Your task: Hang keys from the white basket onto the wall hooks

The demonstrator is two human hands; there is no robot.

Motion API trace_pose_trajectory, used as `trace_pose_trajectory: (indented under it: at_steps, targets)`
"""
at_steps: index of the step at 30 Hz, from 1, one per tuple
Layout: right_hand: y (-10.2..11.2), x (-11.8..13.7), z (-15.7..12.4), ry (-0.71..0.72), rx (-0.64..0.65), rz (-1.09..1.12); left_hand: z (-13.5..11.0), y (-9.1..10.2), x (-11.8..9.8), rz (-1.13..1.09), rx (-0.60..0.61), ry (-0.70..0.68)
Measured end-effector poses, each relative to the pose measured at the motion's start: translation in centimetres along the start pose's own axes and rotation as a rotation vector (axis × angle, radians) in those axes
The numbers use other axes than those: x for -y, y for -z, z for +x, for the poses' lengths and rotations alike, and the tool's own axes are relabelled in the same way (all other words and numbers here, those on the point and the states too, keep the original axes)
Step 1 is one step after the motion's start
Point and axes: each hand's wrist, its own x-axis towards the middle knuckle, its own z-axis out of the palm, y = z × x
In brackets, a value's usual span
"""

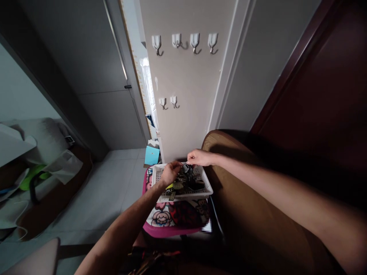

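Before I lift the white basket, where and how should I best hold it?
Grip the white basket by its rim, from left and right together; it looks wide, shallow and loaded, so this should probably keep it level.

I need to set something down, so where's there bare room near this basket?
Bare patches: the brown wooden surface right of the white basket; the flowered seat in front of it; the tiled floor left of the seat. Crowded: inside the basket, where small items lie near your left hand and right hand.
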Motion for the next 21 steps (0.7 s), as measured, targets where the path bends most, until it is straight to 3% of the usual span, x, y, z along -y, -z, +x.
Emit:
trace_pose_trajectory:
  at_steps: [8,14,21]
  targets:
    - [-0.8,0.4,0.4,-0.017,-0.057,0.191,-0.4,0.3,-1.1,0.043,0.092,-0.063]
    - [-0.9,0.0,0.7,-0.016,-0.138,0.129,-0.5,-0.2,-1.3,-0.319,0.143,0.08]
    - [-1.9,-0.5,0.8,-0.003,-0.051,0.139,-0.5,0.1,-0.9,-0.465,0.079,0.166]
